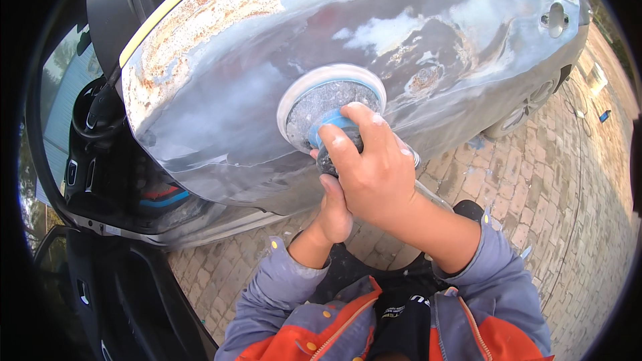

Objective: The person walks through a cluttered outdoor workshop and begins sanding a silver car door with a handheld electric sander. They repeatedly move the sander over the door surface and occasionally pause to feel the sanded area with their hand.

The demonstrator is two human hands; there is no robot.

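Observation:
Both my hands are on a round disc sander (314,110), a dusty grey tool with a pale rim and a blue collar. Its disc lies against a car door panel (234,107). My right hand (376,164) wraps over the sander's body from above, and white dust coats its fingertips. Below it, my left hand (334,212) is closed around the lower part of the tool, thumb up; most of its fingers are hidden behind the tool and the right hand. The panel is patchy grey and light blue, with bare and rusty areas.
A door handle (554,20) sits at the panel's far right, above a wheel (528,107). An open black car door (127,294) stands at lower left, near the steering wheel (93,103). Brick paving (535,207) lies underfoot. A small blue object (604,116) rests on the ground at right.

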